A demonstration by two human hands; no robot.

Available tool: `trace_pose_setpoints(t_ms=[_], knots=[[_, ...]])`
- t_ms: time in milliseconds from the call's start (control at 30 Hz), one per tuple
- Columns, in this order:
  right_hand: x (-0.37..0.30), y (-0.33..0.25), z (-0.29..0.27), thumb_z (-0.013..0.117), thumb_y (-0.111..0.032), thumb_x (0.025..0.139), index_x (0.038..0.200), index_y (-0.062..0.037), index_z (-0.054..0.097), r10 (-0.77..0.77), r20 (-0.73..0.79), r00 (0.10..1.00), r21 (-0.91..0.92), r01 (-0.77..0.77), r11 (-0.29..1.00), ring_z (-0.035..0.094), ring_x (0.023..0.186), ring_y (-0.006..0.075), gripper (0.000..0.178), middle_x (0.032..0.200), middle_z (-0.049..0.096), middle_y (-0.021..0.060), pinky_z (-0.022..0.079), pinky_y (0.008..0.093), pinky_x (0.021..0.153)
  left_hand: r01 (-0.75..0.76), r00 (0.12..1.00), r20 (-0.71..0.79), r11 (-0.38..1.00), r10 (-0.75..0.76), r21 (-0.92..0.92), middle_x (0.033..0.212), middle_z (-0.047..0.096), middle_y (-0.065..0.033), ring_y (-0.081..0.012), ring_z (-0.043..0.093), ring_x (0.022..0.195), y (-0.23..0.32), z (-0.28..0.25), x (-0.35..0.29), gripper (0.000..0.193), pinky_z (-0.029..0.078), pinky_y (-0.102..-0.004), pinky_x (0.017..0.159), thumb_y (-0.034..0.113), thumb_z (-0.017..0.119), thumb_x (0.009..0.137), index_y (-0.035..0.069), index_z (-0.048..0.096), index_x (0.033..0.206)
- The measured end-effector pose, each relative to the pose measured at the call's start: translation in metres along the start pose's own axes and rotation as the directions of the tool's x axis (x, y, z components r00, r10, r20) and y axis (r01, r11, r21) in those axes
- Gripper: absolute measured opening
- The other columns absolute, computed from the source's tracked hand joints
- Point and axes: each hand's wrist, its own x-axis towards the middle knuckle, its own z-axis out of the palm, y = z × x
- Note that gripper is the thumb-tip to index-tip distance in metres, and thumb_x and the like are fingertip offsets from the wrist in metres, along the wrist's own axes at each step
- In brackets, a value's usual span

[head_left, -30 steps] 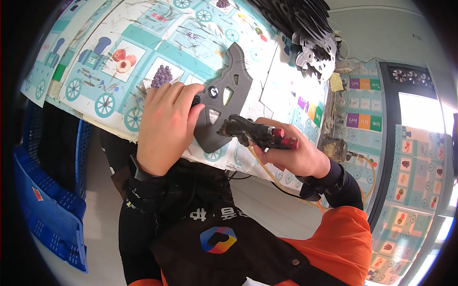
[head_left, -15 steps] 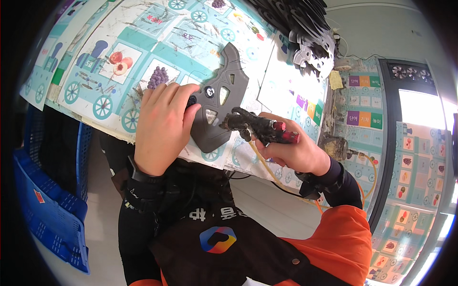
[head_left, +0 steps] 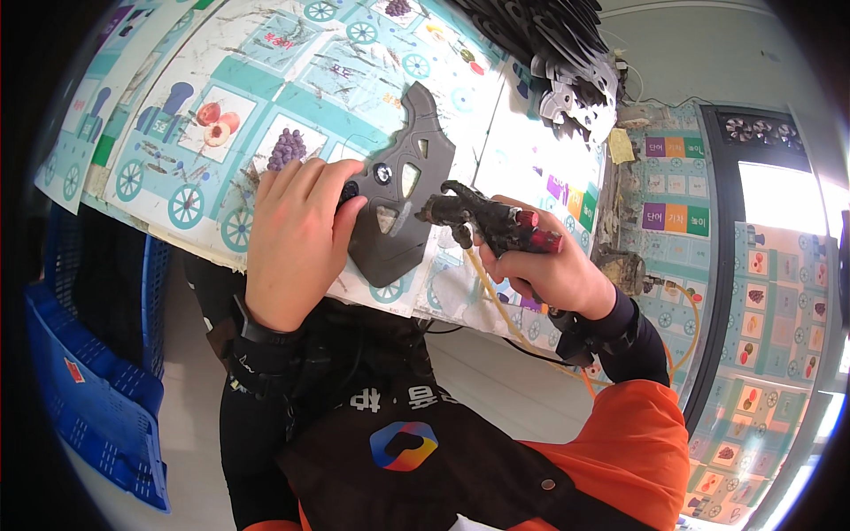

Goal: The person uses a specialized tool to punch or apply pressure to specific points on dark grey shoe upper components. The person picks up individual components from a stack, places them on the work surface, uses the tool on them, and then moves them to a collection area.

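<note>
A dark grey plastic part (head_left: 398,243) with several cut-out windows and a curved upper arm lies on the paper-covered table. At its left edge, the thumb and fingers of my left hand (head_left: 305,226) close on a small black knob-like piece (head_left: 348,192). A round fitting (head_left: 382,173) sits on the part beside my fingertips. My right hand (head_left: 553,265) wraps round a grimy black spray gun (head_left: 487,221) with red knobs at its back. Its nozzle points left at the part, just off its right edge. A pale hazy streak shows in front of the nozzle.
A yellow hose (head_left: 490,296) runs down from the spray gun. Several dark parts (head_left: 531,40) are heaped at the table's far end, beside pale grey ones (head_left: 575,93). Blue plastic crates (head_left: 97,389) stand below left. A window frame (head_left: 722,265) is at right.
The spray gun has moved a little to the right and up, its nozzle farther from the part's windows. The grey part and my left hand have shifted very slightly left.
</note>
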Motion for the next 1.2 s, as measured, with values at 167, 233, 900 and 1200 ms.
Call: trace_pose_setpoints(t_ms=[167,233,900,1200], knots=[[0.004,0.004,0.002,0.068,-0.005,0.091,0.113,-0.0001,0.065,-0.107,-0.071,0.992,0.077,0.112,0.991,0.055,0.065,0.0062,0.023,0.080,0.064,-0.0004,0.043,0.0263,0.058,0.003,1.000,-0.003,1.000,-0.003,-0.005,0.099,0.065,-0.0121,-0.0352,0.061,0.095,0.001,0.000,0.001,0.031,0.045,-0.0448,0.086,0.010,0.076,0.091,0.006,0.067,0.121],[0.006,0.003,0.001,0.068,-0.006,0.090,0.112,-0.0013,0.065,-0.101,-0.078,0.992,0.071,0.106,0.992,0.055,0.064,0.0060,0.023,0.079,0.063,-0.0009,0.042,0.0259,0.057,0.009,1.000,-0.002,1.000,-0.009,-0.004,0.099,0.065,-0.0119,-0.0350,0.061,0.095,0.001,0.000,0.001,0.031,0.045,-0.0447,0.085,0.009,0.076,0.091,0.006,0.067,0.121],[0.015,0.001,-0.010,0.064,0.000,0.083,0.108,-0.0040,0.065,-0.086,-0.176,0.981,0.101,0.105,0.989,0.047,0.049,0.0056,0.025,0.075,0.062,0.0000,0.035,0.0245,0.047,0.020,1.000,-0.004,1.000,-0.020,-0.008,0.099,0.065,-0.0121,-0.0349,0.061,0.095,0.001,0.000,0.001,0.031,0.046,-0.0450,0.086,0.008,0.077,0.091,0.005,0.067,0.120],[0.021,0.000,-0.013,0.064,-0.001,0.083,0.108,-0.0032,0.064,-0.125,-0.204,0.971,0.077,0.143,0.987,0.047,0.048,0.0072,0.026,0.076,0.061,0.0006,0.035,0.0259,0.047,0.025,1.000,0.002,1.000,-0.025,-0.006,0.100,0.065,-0.0117,-0.0343,0.061,0.096,0.001,-0.001,0.001,0.032,0.046,-0.0451,0.086,0.008,0.077,0.090,0.006,0.067,0.120]])
